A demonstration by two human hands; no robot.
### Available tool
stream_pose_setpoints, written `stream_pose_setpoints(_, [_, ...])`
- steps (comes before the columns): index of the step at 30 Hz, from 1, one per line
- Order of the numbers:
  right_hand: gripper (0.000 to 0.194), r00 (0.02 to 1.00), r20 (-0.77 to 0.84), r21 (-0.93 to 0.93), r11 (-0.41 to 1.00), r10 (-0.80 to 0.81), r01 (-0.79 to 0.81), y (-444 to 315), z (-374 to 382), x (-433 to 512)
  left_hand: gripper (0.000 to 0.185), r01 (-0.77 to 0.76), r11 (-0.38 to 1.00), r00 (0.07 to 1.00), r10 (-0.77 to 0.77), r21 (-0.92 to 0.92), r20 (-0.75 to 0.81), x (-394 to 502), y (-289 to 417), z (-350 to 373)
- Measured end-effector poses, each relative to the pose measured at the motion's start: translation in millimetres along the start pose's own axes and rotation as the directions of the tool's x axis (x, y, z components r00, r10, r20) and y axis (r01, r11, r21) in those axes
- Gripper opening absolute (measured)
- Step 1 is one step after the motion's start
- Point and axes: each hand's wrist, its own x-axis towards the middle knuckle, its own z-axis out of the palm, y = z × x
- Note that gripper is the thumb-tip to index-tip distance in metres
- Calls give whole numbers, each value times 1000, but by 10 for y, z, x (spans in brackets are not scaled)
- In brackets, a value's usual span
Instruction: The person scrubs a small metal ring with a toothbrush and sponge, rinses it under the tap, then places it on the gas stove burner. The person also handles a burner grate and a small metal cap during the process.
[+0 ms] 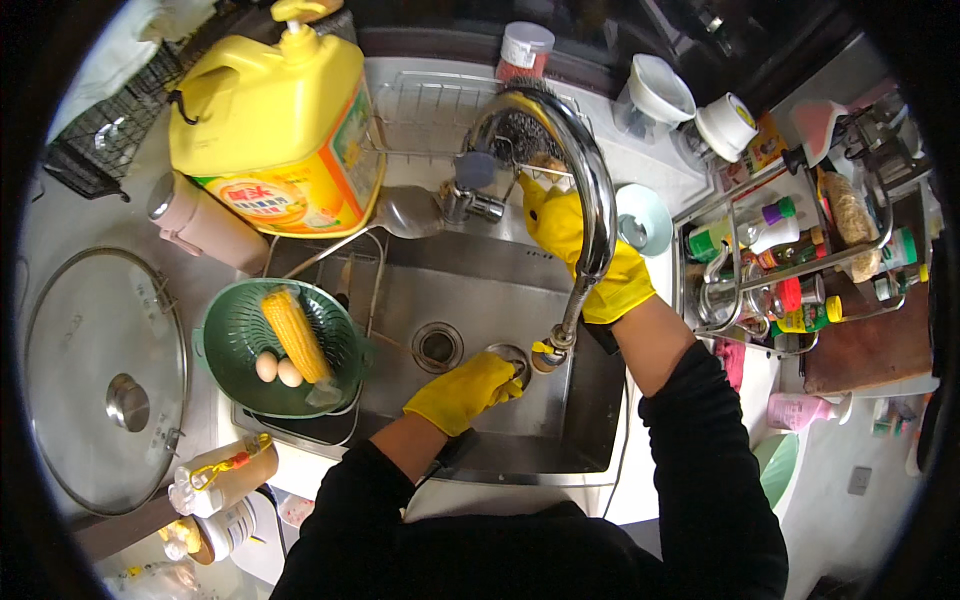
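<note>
My left hand [469,392], in a yellow rubber glove, grips a small round metal sink strainer [516,361]. It holds it low inside the stainless-steel sink [495,289], right of the drain hole [437,346]. Above and just right of the strainer is the spout tip [546,358] of the chrome gooseneck faucet [606,202]. My right hand [562,225], gloved the same way, reaches behind the faucet's arch to the front of the wire rack [420,112]. Its fingertips are close to a small tan object [549,163]; whether they hold anything is hidden. A dark steel-wool-like scourer [525,139] lies in the rack.
A green colander [225,330] with packed corn [296,337] and two eggs [279,369] stands at the sink's left. Behind it are a large yellow detergent jug [262,142], a ladle [409,212] and a pink flask [206,225]. A bottle rack [750,281] stands right.
</note>
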Motion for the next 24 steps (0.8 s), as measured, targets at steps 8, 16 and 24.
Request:
stream_pose_setpoints(8, [39,943,299,229,947,150,-223,7,276,113,32,483,735,870,-466,-476,162,334,107,289])
stream_pose_setpoints(16, [37,782,509,284,787,360,-547,-52,-174,-389,30,373,710,918,-375,-598,128,420,142,176])
stream_pose_setpoints(24, [33,218,948,278,-268,232,-922,-953,-426,-1726,28,216,937,976,-217,-274,28,122,169,169])
